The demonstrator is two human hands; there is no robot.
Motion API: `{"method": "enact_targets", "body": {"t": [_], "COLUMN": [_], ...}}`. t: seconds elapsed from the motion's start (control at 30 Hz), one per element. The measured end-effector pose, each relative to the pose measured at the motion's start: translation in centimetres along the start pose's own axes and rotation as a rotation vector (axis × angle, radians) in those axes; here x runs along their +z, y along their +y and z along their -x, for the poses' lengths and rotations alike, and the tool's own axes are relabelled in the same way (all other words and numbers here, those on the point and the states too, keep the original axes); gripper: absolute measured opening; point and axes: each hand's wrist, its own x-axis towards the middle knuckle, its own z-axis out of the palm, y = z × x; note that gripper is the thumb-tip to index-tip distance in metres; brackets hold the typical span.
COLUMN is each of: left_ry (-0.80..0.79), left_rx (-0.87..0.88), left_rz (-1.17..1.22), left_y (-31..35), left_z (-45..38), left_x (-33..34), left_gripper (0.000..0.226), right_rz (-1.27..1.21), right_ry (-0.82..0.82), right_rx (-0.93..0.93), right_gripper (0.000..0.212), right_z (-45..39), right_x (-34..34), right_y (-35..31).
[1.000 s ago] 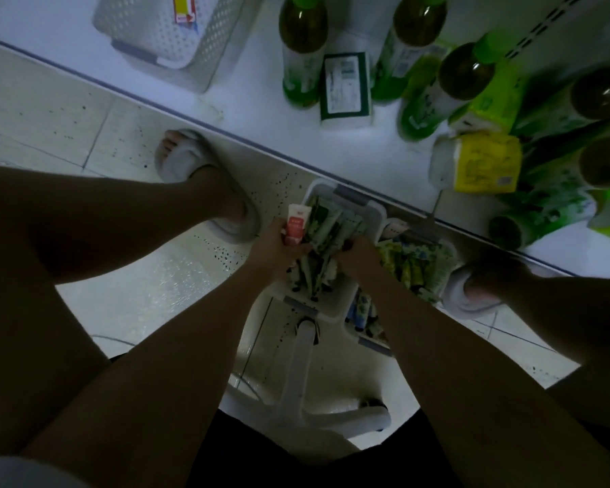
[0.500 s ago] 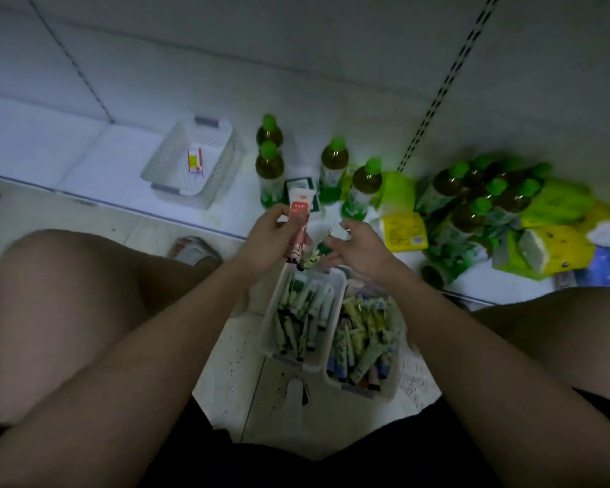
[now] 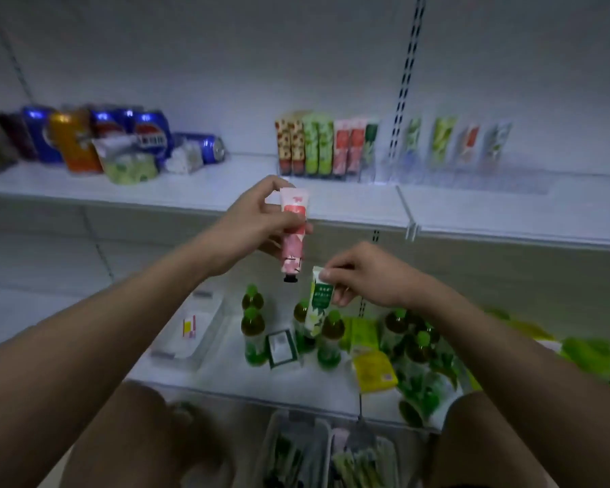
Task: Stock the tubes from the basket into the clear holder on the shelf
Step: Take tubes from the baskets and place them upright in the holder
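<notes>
both arms raised: left hand (image 3: 257, 220) grips pink tube (image 3: 294, 234), right hand (image 3: 367, 274) pinches green tube (image 3: 318, 304).

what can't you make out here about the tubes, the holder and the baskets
- Print on the pink tube and green tube: head view, too small and blurred to read.
- Empty slots of the clear holder: head view, transparent walls blur into the shelf, so the count is unclear.
- Baskets near the bottom edge: head view, cut off by the frame, dark; remaining tubes uncountable.
- Right hand: its fingers cover the green tube's top end.
</notes>
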Motion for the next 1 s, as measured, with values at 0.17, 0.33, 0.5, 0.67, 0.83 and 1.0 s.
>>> {"method": "enact_targets", "body": {"t": [0.17,0.33,0.5,0.67,0.83,1.0], "left_ry": [0.034,0.191,0.354,0.440,0.485,0.524], "left_rx": [0.064,0.142,0.148,0.198,0.239,0.293], "left_rz": [-0.054,-0.117,-0.234,-0.336,-0.449,-0.559], "left_y": [5.3,7.3,7.6,7.1,6.2,4.8], "left_z": [-3.7,-8.2,-12.4,-16.4,-20.2,-23.0], "left_x": [-0.6,-0.7,-0.5,0.4,1.3,2.3], "left_gripper": [0.017,0.004,0.005,0.011,0.011,0.009], "right_rz": [0.101,0.206,0.335,0.428,0.493,0.510], "right_ry": [0.075,0.204,0.360,0.435,0.458,0.466], "right_rx": [-0.095,-0.110,-0.116,-0.086,-0.052,-0.045], "right_gripper": [0.014,0.009,0.007,0.003,0.007,0.003], "right_z": [1.0,1.0,-0.3,-2.9,-6.0,-8.4], "right_x": [-6.1,-11.9,-16.7,-20.1,-21.8,-22.5], "right_y": [-4.9,-7.1,-7.0,-5.3,-4.2,-3.2]}}
